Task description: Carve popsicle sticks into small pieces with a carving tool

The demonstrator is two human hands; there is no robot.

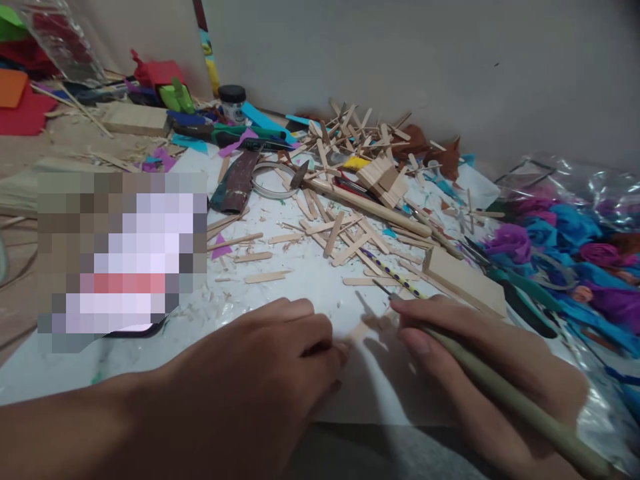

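Observation:
My left hand (280, 360) is closed, its thumb and fingertips pinching the near end of a pale wooden craft stick (361, 328) low over the white paper. My right hand (480, 360) grips a slim carving tool (480, 377) like a pen. Its long wooden handle slants back toward me, and its thin dark metal tip points left, just above the far end of the stick. Whether the tip touches the stick I cannot tell. Several loose craft sticks (267, 277) lie on the paper beyond both hands. A spotted pencil (390, 270) lies close to the right fingertips.
A hammer (365, 203), a roll of tape (275, 180) and a pile of sticks (355, 133) lie farther back. Right of my right hand are a wood block (465, 280), green-handled pliers (520, 297) and crepe-paper flowers (545, 227). A blurred-out phone (135, 267) stands at left.

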